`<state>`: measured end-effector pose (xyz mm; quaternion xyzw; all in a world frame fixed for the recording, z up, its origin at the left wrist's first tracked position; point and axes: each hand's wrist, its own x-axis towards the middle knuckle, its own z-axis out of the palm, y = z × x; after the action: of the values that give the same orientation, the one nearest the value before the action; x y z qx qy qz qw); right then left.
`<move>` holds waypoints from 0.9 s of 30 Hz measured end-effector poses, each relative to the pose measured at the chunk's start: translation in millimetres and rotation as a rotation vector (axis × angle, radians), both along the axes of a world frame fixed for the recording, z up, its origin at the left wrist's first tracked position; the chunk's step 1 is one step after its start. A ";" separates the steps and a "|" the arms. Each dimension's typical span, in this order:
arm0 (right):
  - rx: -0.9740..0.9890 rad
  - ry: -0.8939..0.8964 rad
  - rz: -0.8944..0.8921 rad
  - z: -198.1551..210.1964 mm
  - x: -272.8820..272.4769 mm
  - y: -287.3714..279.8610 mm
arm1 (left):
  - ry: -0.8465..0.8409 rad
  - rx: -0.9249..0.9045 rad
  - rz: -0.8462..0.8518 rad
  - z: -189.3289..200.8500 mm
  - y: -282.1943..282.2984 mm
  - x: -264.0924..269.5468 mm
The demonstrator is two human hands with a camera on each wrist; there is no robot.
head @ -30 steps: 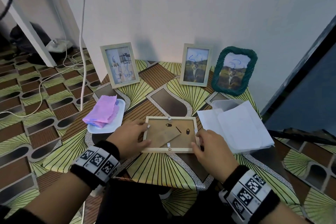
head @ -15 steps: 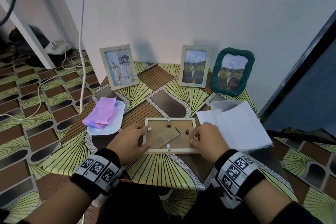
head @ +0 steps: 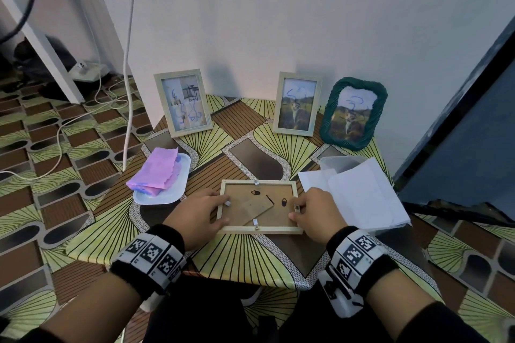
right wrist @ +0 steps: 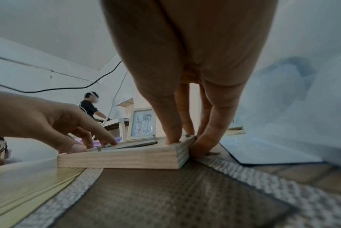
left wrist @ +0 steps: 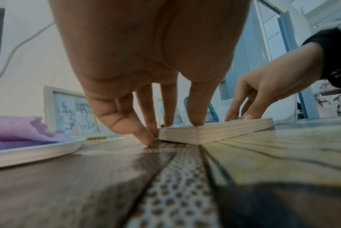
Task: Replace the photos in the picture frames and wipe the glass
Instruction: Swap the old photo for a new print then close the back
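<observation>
While lying backing-up near the table (head: 223, 255) front edge, pinned at both short rails of the wooden picture frame (head: 262, 229): with left hand (head: 192, 220), fingers nearly straight, and right hand (head: 317, 214) likewise, pressing, not clasping. Flanked by pink cloth (head: 158, 172) on white tray (head: 174, 193) leftward, white papers (head: 362, 195) rightward. Laid with long axis left-right.

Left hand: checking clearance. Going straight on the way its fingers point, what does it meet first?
The face-down wooden frame: the left hand touches its left rail now; beyond, probably the cardboard stand.
</observation>
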<state>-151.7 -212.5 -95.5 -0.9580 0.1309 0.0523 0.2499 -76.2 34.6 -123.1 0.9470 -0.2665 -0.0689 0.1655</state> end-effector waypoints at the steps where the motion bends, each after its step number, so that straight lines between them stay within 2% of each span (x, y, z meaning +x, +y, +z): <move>1: -0.005 0.006 -0.001 -0.3 0.2 0.5 | 0.000 0.002 0.000 -0.1 -0.1 0.0; 5: -0.076 0.016 -0.033 -0.8 -1.9 5.1 | -0.004 0.000 0.005 0.8 -0.2 0.4; 10: -0.075 0.008 -0.033 -0.5 -1.6 6.1 | -0.011 0.009 0.016 1.6 0.0 -1.4; 27: 0.026 -0.048 -0.045 -8.2 -0.2 5.2 | -0.003 0.041 0.027 4.1 -3.1 -0.9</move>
<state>-151.9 -207.3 -103.7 -0.9524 0.1457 0.0255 0.2666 -77.1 31.5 -119.1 0.9538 -0.2525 -0.0709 0.1465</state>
